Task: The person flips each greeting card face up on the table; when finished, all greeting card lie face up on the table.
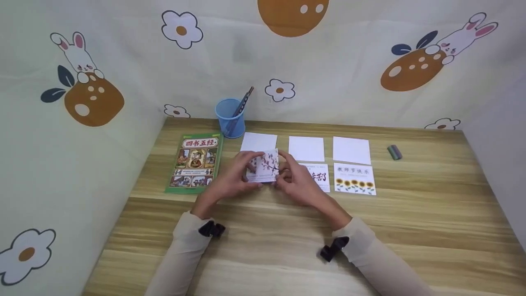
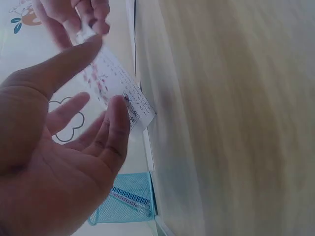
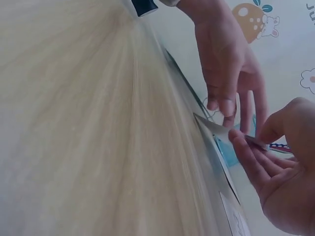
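Observation:
A small white card (image 1: 269, 164) printed with red blossom branches and lines of text is held up over the table in the head view. My right hand (image 1: 302, 185) pinches its right side between thumb and fingers, as the right wrist view also shows. My left hand (image 1: 230, 176) is at the card's left side, thumb and fingers spread around it. In the left wrist view, the left thumb and fingertips stand apart beside the card (image 2: 113, 83); whether they touch it is unclear. Behind the held card lies a blank white card (image 1: 259, 142), partly covered.
Two more blank cards (image 1: 306, 149) lie to the right. Below them are a sunflower card (image 1: 354, 179) and a lettered card (image 1: 320, 168) partly hidden by my right hand. A green book (image 1: 195, 164), a blue mesh pen cup (image 1: 230, 117) and a small dark striped block (image 1: 394, 152) flank them.

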The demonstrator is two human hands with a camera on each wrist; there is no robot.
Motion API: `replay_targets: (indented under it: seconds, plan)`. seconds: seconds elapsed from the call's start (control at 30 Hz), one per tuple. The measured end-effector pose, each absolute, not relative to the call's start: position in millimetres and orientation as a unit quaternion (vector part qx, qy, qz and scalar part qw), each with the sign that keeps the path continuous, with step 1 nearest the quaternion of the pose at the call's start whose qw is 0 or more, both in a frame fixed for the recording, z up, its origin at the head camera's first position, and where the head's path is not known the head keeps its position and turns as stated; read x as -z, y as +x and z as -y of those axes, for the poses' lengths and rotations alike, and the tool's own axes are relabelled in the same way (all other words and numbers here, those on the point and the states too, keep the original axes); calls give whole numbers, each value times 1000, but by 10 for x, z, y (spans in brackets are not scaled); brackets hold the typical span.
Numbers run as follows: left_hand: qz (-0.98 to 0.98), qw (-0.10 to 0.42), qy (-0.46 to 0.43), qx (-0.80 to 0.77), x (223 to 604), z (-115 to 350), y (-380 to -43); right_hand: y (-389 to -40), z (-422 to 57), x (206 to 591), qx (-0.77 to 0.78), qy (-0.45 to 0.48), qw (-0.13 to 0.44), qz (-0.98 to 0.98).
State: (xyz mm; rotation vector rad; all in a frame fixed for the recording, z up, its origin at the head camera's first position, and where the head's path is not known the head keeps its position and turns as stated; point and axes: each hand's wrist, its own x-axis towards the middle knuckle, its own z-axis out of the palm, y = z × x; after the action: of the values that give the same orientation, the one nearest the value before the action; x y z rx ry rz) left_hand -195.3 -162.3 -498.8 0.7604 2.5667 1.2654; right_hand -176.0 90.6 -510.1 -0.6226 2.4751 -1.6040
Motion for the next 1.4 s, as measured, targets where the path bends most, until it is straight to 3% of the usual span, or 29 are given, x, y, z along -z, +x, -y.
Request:
replay_targets:
  seconds: [0.37, 0.63, 0.97, 1.17, 1.4]
  plan:
    - [-894, 129, 239, -357, 5002, 1712, -1917, -1722, -929, 5068, 373, -213, 76, -900]
    - [-919, 119, 229, -298, 4980, 1667, -1905, -1661, -876, 5093, 272, -285, 33, -918]
    - [-927, 115, 202, -296, 4934, 1569, -1932, -1670, -974, 5142, 299, -317, 39, -899]
    - [-915, 82, 227, -322, 4905, 1292, -1978, -1720, -1346, 5110, 354, -301, 16, -886]
    - [-913, 106, 258, -298, 4858, 669, -2096, -1844, -2209, 5098, 386, -230, -30, -893]
